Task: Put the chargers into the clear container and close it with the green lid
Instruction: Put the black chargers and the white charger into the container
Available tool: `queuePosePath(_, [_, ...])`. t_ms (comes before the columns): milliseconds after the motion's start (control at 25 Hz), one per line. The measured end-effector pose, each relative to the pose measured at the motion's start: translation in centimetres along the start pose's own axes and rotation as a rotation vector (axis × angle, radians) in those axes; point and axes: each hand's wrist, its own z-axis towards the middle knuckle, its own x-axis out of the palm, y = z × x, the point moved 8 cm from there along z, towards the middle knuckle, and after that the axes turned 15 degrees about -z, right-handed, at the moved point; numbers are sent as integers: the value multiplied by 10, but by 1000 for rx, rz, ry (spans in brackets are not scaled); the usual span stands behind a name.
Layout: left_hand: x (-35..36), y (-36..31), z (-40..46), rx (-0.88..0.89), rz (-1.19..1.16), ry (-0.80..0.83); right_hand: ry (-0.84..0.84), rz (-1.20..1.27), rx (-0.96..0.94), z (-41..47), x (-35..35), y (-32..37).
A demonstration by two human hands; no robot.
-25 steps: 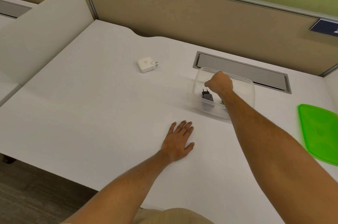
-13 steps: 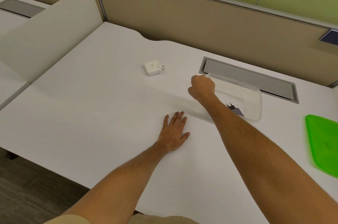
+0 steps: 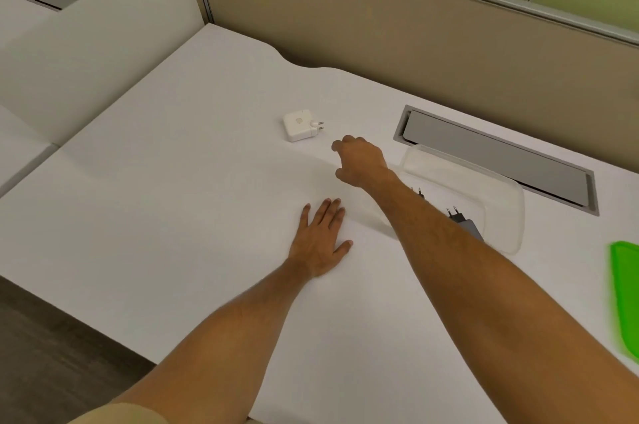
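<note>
A white square charger (image 3: 299, 126) lies on the white desk (image 3: 173, 216), plug pins pointing right. My right hand (image 3: 361, 160) hovers just right of it, fingers curled and apart, holding nothing. The clear container (image 3: 501, 191) sits behind my right forearm. Inside it lies a dark grey charger (image 3: 463, 220), and the pins of a second dark charger (image 3: 419, 192) peek out beside my arm. My left hand (image 3: 320, 240) rests flat on the desk, palm down. The green lid (image 3: 626, 299) lies at the right edge.
A grey cable hatch (image 3: 498, 157) is set into the desk behind the container. Beige and green partition panels (image 3: 380, 25) close off the back. A white side divider (image 3: 103, 36) stands at the left. The desk's front edge drops to dark floor (image 3: 45, 354).
My right hand has left the container, where it let go of a dark charger, and moved left toward the white charger. The left hand stays flat on the desk.
</note>
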Motion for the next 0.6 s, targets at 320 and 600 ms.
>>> queuePosePath(320, [-1, 2, 1, -5, -17, -17, -22, 1, -45, 63, 2, 16])
queuePosePath(600, [0, 4, 3, -8, -37, -37, 5, -12, -122, 113, 6, 40])
